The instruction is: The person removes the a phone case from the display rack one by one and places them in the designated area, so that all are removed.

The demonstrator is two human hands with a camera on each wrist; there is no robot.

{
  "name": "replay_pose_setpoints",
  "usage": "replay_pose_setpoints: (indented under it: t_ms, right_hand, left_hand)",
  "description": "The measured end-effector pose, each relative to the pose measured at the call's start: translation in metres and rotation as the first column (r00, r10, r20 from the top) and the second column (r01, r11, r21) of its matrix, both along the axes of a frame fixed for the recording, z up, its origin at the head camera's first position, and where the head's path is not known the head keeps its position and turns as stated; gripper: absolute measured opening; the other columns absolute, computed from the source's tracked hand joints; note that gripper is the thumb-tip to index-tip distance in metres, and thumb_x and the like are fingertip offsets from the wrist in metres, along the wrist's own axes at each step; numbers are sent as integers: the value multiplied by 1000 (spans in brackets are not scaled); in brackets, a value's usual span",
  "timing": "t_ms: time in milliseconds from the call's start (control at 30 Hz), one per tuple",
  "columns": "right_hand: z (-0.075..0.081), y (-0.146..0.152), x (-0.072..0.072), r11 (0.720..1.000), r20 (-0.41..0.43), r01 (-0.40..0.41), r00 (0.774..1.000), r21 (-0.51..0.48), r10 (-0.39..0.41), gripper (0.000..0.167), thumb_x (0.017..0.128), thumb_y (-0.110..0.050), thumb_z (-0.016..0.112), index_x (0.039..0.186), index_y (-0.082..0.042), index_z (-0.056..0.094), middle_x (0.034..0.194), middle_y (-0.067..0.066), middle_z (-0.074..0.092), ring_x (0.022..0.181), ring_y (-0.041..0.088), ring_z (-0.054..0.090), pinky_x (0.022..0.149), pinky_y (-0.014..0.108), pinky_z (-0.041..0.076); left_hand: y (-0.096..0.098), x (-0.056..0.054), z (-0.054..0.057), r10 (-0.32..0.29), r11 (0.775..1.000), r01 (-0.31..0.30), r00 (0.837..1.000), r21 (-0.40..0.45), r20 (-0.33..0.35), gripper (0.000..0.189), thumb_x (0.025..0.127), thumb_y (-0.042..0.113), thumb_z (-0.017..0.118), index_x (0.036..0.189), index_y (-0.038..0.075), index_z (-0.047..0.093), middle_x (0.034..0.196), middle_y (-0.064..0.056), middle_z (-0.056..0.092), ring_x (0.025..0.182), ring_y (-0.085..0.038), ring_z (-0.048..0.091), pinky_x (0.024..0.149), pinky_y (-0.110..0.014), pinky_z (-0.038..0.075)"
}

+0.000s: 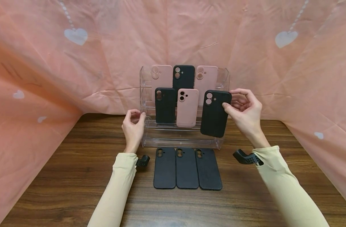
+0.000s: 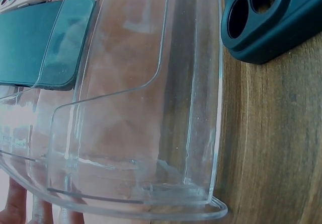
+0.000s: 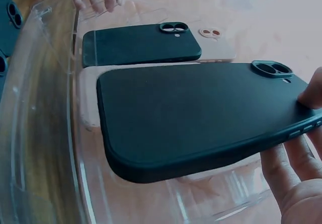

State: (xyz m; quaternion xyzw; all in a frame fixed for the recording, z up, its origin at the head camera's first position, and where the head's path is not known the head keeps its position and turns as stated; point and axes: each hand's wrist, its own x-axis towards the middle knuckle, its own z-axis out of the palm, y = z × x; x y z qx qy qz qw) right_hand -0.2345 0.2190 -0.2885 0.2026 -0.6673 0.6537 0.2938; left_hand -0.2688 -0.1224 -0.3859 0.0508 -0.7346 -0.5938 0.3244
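Observation:
My right hand [image 1: 248,112] pinches a black phone case [image 1: 215,118] by its upper right edge, thumb on its back face. The case is slightly tilted in front of the right side of a clear acrylic stand [image 1: 180,142]. At the stand's left side wall, my left hand [image 1: 134,127] grips the edge between thumb and fingers. On the middle tier a black case [image 1: 165,108] and a pink case [image 1: 187,110] lean side by side. The upper tier bears a pink case [image 1: 164,77], a black case [image 1: 184,80] and another pink case [image 1: 208,78].
Three black phone cases [image 1: 187,171] lie flat in a row on the wooden table [image 1: 76,189], just in front of the stand. Pink cloth [image 1: 116,47] with white hearts hangs behind and at both sides. A black wrist mount [image 1: 246,157] sticks out from the right sleeve.

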Motion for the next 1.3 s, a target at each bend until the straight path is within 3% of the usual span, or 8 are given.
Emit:
replay_pose_setpoints:
  t_ms: [167,333,533,733,1033,1300]
  right_hand:
    - [-9,10,4,1000,51,-8,999,3,8,42,80,19,70,119,5,66,92,-3,77,83,7,73,76,17,58]
    - [-20,19,8,1000,93,-19,995,-21,21,42,79,20,70,118,5,67,92,-4,77,84,5,73,77,16,58]
    - [-33,27,16,998,129,-51,990,-36,55,42,79,23,69,117,6,68,93,-3,77,85,4,73,77,15,58]
    - [-47,36,27,996,171,-84,982,18,79,41,80,23,68,117,4,69,95,-6,78,83,2,74,73,15,58]
    - [-69,52,41,987,284,-161,947,10,152,40,84,20,67,118,-1,69,92,-6,78,75,4,75,63,16,57]
    - [-84,66,53,979,387,-185,911,84,139,38,88,13,69,120,-9,69,94,-9,78,75,2,75,56,18,55]
  left_hand:
    - [0,1,0,-7,1000,7,1000,-4,-5,19,92,21,73,102,7,67,98,-10,72,80,-16,71,68,-16,48]
    - [0,1,0,-10,1000,10,1000,-2,-10,18,92,22,73,101,8,66,97,-10,72,83,-23,73,69,-16,48]
    - [0,1,0,-2,1000,2,1000,-1,-9,18,92,21,73,101,8,66,97,-9,72,79,-16,71,69,-17,48]
    - [1,1,1,-3,1000,3,1000,-1,-8,18,92,20,73,102,7,67,98,-9,72,78,-10,69,69,-16,48]
    - [0,0,1,0,1000,0,1000,2,-3,17,92,19,74,101,7,67,98,-9,73,76,-8,69,68,-16,48]
    - [1,-1,0,9,1000,-9,1000,-1,-6,18,91,20,73,101,6,67,97,-10,74,75,-7,69,68,-14,48]
